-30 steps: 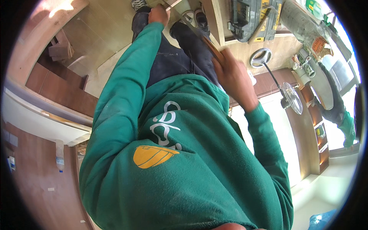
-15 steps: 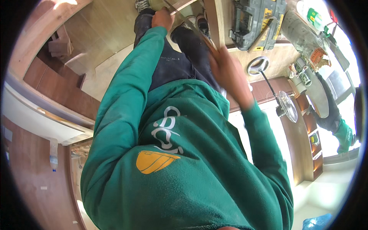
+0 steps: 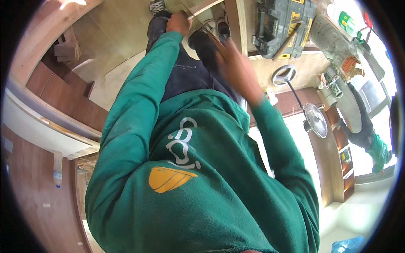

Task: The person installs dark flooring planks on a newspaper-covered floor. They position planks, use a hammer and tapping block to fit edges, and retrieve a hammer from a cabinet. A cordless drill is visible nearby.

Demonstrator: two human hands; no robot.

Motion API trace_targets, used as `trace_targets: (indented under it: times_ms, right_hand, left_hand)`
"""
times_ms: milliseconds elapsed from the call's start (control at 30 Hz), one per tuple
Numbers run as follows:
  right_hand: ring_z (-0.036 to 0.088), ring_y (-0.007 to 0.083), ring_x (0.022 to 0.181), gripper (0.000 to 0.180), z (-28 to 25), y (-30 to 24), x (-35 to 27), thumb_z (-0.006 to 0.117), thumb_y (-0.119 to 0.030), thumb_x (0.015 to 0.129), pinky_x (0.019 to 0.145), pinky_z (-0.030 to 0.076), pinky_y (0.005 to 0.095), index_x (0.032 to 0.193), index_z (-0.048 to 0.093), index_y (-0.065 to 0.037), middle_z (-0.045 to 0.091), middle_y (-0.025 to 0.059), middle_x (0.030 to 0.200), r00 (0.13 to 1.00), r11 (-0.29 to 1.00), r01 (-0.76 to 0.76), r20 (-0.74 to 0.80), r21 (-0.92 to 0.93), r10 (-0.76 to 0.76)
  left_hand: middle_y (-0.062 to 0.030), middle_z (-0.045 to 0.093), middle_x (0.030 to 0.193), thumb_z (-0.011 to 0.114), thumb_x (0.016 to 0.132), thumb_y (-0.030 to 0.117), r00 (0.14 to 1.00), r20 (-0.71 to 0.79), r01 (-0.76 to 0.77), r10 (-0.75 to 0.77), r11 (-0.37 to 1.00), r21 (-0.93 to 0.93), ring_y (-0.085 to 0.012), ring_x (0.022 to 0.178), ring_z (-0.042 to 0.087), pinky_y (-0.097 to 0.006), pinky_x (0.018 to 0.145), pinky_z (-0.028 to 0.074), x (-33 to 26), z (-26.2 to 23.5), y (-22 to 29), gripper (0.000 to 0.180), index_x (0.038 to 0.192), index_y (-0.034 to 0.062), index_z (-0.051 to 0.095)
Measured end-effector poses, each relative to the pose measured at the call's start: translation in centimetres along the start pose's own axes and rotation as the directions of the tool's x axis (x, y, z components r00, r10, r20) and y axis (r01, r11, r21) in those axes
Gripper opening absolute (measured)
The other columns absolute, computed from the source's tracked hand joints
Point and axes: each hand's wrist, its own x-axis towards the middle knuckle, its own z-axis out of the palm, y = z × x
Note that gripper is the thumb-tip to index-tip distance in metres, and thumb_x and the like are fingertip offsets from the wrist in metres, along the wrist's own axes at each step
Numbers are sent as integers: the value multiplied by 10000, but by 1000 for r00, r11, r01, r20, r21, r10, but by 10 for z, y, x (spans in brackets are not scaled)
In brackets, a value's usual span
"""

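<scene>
My left hand [image 3: 179,24] is closed round the end of a pale wooden strip [image 3: 206,6], near my bent knee. In my right hand [image 3: 237,69], smeared by motion, is a handsaw [image 3: 211,36] with a long thin blade and what looks like a wooden handle. The blade slants up and left from my fist and crosses the strip just right of my left hand. Its teeth and any cut are too small to make out. My dark trousers and shoes show below and between the hands.
An upright wooden board [image 3: 241,25] stands right of the strip. Beyond it are a black and yellow toolbox [image 3: 278,27] and a standing fan [image 3: 315,120] with a round base. Another person [image 3: 376,152] in green is at far right. Wood offcuts [image 3: 67,46] lie at left.
My right hand has moved left and slightly up with the handsaw, its blade sliding along across the strip. My left hand has stayed nearly in place.
</scene>
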Motion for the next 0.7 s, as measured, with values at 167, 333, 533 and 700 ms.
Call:
trace_targets:
  times_ms: [167, 333, 533, 700]
  right_hand:
    - [634, 533, 742, 277, 37, 1, 63, 584, -289, 1004, 652, 490, 635, 1088, 504, -38, 661, 314, 810, 992, 1000, 10, -129, 22, -7]
    - [669, 498, 754, 299, -66, -19, -97, 617, -236, 1001, 667, 519, 612, 1221, 511, -63, 675, 302, 852, 995, 998, -61, 78, -3, 62]
    - [664, 528, 836, 350, 35, -2, 84, 567, -318, 1000, 742, 539, 607, 1101, 522, 14, 676, 329, 855, 999, 1000, -10, -46, -21, 9]
    - [671, 533, 840, 323, 16, -17, 49, 564, -305, 1010, 763, 542, 610, 1102, 513, 0, 687, 331, 901, 997, 997, -81, 12, 11, 80]
  left_hand:
    - [-263, 732, 1078, 719, 900, 352, 998, 58, -2, 4, 999, -35, -451, 1031, 702, -528, 900, 577, 15, -20, 11, 384, 1110, 30, 712]
    - [-276, 725, 1082, 706, 903, 382, 997, 68, 42, -40, 999, -25, -470, 1041, 692, -541, 898, 575, 4, -27, 1, 407, 1111, 32, 719]
    - [-263, 729, 1032, 655, 916, 356, 999, 2, -50, 50, 992, -119, -470, 1004, 690, -532, 897, 565, 7, -11, 2, 378, 1090, 25, 710]
    - [-262, 734, 1068, 689, 895, 385, 998, 65, 27, -23, 998, -58, -457, 1036, 700, -521, 926, 572, 14, -20, 9, 423, 1139, 40, 724]
